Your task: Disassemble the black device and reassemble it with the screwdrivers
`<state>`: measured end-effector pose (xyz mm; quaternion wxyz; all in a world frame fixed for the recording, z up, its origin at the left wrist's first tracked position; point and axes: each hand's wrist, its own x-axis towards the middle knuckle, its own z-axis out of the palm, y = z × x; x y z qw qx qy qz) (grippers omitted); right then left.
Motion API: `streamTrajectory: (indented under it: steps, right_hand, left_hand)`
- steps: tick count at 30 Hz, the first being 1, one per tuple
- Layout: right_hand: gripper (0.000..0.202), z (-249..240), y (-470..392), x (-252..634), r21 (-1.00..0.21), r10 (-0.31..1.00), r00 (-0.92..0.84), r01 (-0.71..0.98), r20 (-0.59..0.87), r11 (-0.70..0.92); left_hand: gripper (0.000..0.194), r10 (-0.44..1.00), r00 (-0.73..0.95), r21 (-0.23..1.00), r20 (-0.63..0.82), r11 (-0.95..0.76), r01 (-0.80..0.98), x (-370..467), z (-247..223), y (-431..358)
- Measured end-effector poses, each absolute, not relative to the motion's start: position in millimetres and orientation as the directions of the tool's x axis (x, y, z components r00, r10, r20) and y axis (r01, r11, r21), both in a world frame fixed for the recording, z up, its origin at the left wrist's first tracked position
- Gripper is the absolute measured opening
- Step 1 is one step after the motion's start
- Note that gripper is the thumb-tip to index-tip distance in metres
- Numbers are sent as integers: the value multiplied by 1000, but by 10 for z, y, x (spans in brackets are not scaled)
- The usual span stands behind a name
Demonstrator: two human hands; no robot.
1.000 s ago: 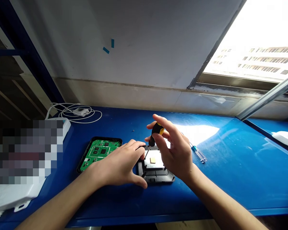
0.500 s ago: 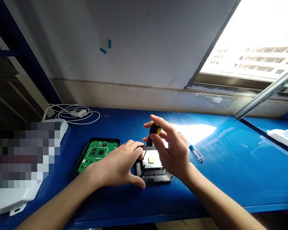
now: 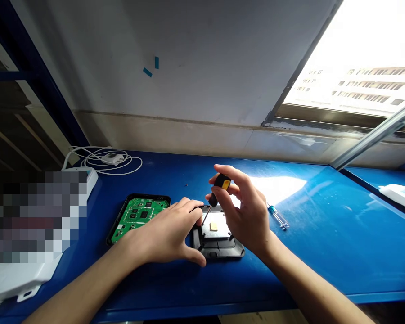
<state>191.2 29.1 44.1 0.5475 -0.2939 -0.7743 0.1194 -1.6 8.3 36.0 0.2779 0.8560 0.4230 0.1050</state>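
My right hand (image 3: 245, 204) is closed around the black and yellow handle of a screwdriver (image 3: 222, 182). Its shaft slants down to the upper left corner of a metal plate (image 3: 219, 230). That plate, with a tan square pad (image 3: 213, 227) on it, sits in a black plastic casing (image 3: 221, 252) on the bench. My left hand (image 3: 170, 229) lies at the casing's left side, fingers stretched toward its upper corner beside the screwdriver tip, thumb spread apart near the lower corner. The screw, if any, under the tip is too small to see.
Left of the casing lies a green circuit board (image 3: 138, 216) in a black shell. A clear-handled screwdriver (image 3: 279, 218) lies to the right. At the back left are a coiled white cable (image 3: 135, 170) and charger (image 3: 113, 158). A white device (image 3: 37, 276), partly pixelated, stands far left.
The screwdriver handle leans slightly more to the right, and my right hand has shifted a little right with it. My left hand keeps its pose; the whole view has shifted slightly.
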Motion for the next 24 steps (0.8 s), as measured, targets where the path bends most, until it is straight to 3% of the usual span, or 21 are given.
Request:
streamTrajectory:
  steps: [24]
  right_hand:
    - [35,417,289,1923,-559,621,-209,288,755,777]
  left_hand:
    - [58,788,613,556,-59,-485,675,-30,336,78]
